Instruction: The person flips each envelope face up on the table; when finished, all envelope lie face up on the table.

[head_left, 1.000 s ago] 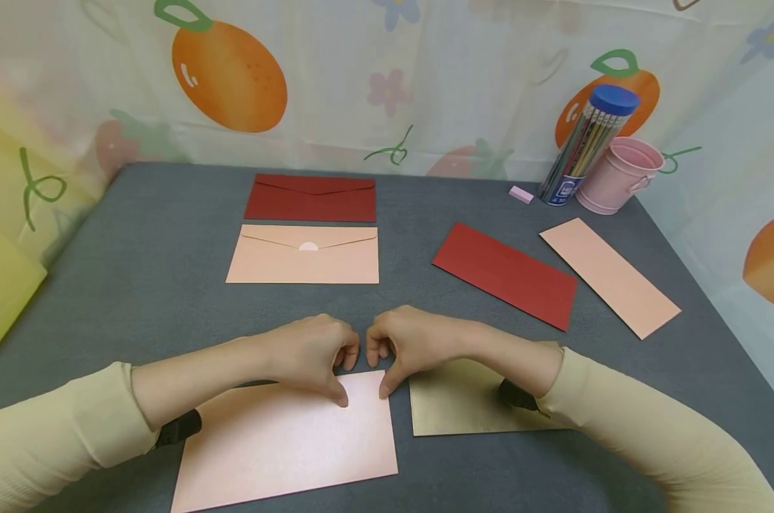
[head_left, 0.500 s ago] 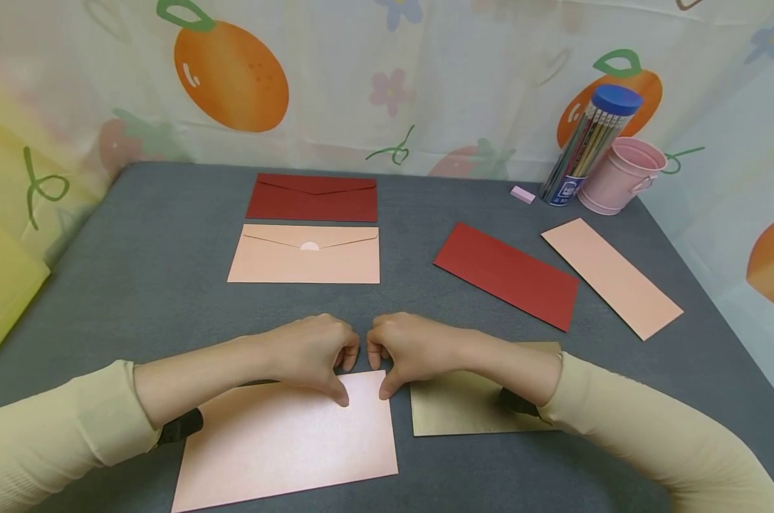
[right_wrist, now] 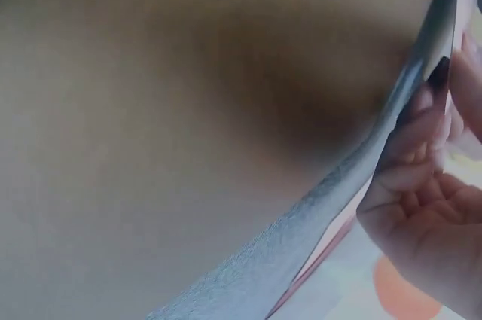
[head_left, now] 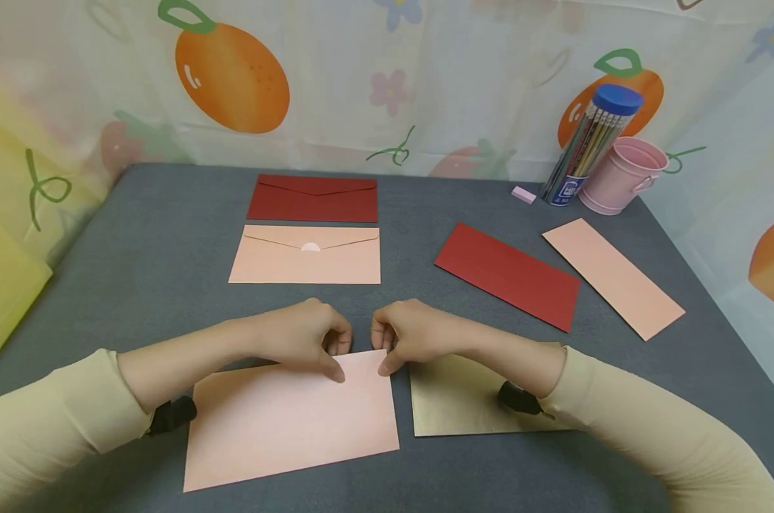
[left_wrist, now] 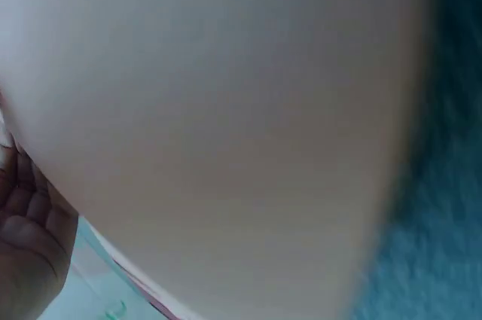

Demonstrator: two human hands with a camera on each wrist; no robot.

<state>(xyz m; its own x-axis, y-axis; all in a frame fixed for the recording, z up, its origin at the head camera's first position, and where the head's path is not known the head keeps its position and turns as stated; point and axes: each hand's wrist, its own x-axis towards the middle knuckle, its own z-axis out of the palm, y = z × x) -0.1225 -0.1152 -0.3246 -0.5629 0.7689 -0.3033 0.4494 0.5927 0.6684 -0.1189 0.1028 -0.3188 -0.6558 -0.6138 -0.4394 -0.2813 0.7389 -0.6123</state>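
A pale pink envelope point(head_left: 284, 427), plain side up, is between my hands at the near middle. My left hand point(head_left: 306, 333) pinches its far edge, thumb on top, fingers curled behind. At the far right corner my right hand point(head_left: 419, 329) pinches it the same way. In the left wrist view the pink envelope point(left_wrist: 226, 109) fills most of the frame, with part of my left hand point(left_wrist: 30, 248) at the left edge. The right wrist view has my right hand point(right_wrist: 422, 211) holding the paper's edge. Under my right forearm lies a gold envelope point(head_left: 457, 406), partly covered.
Farther back lie a red envelope point(head_left: 312, 199) and a peach envelope point(head_left: 306, 265), flaps showing. To the right are a plain red envelope point(head_left: 507, 278) and a peach one point(head_left: 614, 278). A pencil tub point(head_left: 592, 146), pink bucket point(head_left: 625, 174) and eraser point(head_left: 523, 194) stand behind.
Over the last half second both hands have lifted slightly and moved away from me, and the pink envelope has shifted with them. The other envelopes stay in place.
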